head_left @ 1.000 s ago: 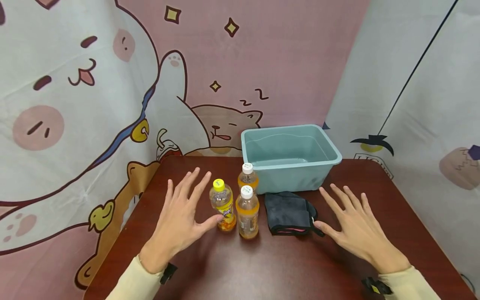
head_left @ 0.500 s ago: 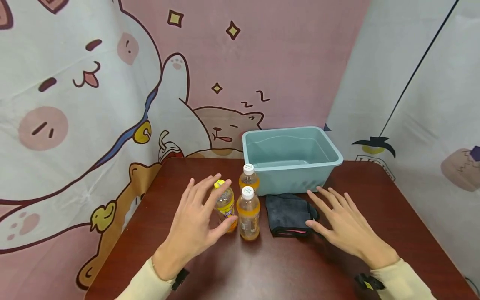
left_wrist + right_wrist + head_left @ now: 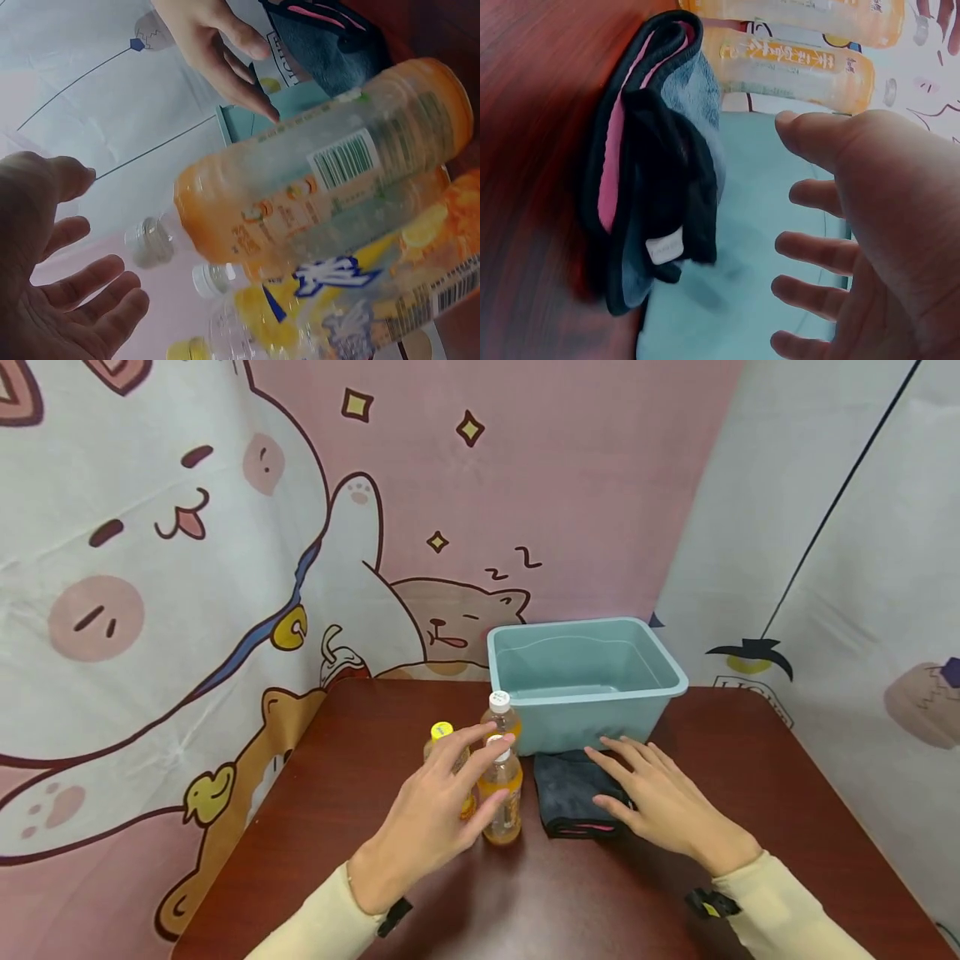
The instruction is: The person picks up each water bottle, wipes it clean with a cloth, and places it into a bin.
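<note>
1. Head view: on the dark red worktop [image 3: 360, 760] a teal tub [image 3: 585, 681] stands at the back, and everything else is placed by it. Three bottles cluster just off its front left corner: a white-capped orange bottle [image 3: 501, 718] beside the tub wall, a second white-capped orange bottle [image 3: 502, 793] in front of that, and a yellow-capped bottle [image 3: 442, 743] further left. A folded dark cloth [image 3: 573, 781] lies against the tub's front wall.
2. Head view, hands: the left hand [image 3: 438, 806] is spread wide with straight fingers, in front of the yellow-capped bottle and reaching the nearer orange bottle; it holds nothing. The right hand [image 3: 660, 802] is flat and open over the cloth's right part, fingertips toward the tub.
3. Left wrist view: the left hand [image 3: 52, 285] shows an open palm, apart from the nearer orange bottle [image 3: 322, 195]; the yellow-capped bottle [image 3: 360, 307] is beside it.
4. Right wrist view: the right hand [image 3: 877, 247] has splayed fingers over the tub [image 3: 750, 225], beside the cloth [image 3: 652, 202]; whether it touches the cloth I cannot tell.
</note>
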`<state>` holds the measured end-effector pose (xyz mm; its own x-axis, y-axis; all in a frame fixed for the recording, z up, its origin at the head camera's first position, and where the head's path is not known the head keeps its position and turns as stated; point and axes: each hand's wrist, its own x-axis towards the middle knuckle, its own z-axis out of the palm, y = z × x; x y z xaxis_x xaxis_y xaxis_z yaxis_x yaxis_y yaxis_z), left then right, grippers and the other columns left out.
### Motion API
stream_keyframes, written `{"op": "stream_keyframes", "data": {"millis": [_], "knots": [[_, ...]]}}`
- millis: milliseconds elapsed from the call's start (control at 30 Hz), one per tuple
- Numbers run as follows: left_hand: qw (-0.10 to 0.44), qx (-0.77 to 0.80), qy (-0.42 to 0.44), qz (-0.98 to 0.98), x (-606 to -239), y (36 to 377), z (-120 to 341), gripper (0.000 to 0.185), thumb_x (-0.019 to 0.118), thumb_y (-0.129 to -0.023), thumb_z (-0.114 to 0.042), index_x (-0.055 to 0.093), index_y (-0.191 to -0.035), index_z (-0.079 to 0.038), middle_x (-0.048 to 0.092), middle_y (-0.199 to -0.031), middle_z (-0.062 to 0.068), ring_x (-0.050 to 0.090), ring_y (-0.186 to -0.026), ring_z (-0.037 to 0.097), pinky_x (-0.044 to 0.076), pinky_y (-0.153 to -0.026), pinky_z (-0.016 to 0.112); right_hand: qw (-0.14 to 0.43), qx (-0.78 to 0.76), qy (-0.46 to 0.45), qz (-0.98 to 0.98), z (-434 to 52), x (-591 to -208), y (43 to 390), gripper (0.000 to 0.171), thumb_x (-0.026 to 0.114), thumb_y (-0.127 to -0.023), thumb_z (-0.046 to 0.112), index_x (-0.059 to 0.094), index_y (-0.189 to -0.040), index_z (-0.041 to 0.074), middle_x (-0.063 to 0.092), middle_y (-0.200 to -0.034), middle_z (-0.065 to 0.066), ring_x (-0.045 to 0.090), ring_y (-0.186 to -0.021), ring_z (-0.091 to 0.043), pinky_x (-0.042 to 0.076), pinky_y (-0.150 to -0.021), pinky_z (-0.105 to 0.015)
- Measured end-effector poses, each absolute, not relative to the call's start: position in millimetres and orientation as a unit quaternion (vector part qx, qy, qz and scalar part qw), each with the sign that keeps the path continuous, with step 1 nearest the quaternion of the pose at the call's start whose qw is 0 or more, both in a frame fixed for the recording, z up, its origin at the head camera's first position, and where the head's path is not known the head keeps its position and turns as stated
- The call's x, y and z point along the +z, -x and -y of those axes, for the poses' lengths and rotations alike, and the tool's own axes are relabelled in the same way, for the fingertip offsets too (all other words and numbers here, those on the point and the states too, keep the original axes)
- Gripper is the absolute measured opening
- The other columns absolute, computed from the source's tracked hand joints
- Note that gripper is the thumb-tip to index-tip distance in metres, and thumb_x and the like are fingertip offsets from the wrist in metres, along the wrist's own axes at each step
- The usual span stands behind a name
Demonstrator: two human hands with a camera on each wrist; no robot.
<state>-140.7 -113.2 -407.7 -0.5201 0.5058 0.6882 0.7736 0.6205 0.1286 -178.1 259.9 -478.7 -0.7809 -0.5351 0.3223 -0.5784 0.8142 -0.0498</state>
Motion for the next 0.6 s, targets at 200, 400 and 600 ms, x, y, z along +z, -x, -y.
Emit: {"op": "stream_keyframes", "data": {"millis": [200,400,600], "knots": [[0.279,-0.212,0.381,0.856,-411,144,99,0.070,0.092,-0.104,-0.022,0.061,-0.167,-0.023,0.059,-0.170,0.010,0.070,-0.128,0.023,0.064,-0.076,0.019,0.123,0.064,-0.312,0.940,-248,-484,190,0.070,0.085,-0.108,0.045,0.063,-0.168,0.014,0.063,-0.168,-0.021,0.064,-0.152,-0.046,0.055,-0.123,-0.071],[0.292,-0.208,0.369,0.857,-414,150,92,0.061,0.091,-0.104,-0.016,0.068,-0.160,-0.016,0.064,-0.164,0.012,0.070,-0.138,0.029,0.071,-0.090,0.030,0.108,0.064,-0.322,0.939,-238,-491,198,0.070,0.086,-0.108,0.044,0.064,-0.167,0.014,0.064,-0.167,-0.023,0.064,-0.153,-0.048,0.055,-0.122,-0.072],[0.301,-0.232,0.361,0.852,-418,155,87,0.050,0.089,-0.104,-0.007,0.074,-0.151,-0.014,0.070,-0.154,0.012,0.075,-0.135,0.030,0.072,-0.096,0.034,0.095,0.057,-0.331,0.937,-231,-502,209,0.066,0.088,-0.107,0.041,0.068,-0.164,0.014,0.066,-0.164,-0.021,0.065,-0.149,-0.045,0.056,-0.121,-0.072]]}}
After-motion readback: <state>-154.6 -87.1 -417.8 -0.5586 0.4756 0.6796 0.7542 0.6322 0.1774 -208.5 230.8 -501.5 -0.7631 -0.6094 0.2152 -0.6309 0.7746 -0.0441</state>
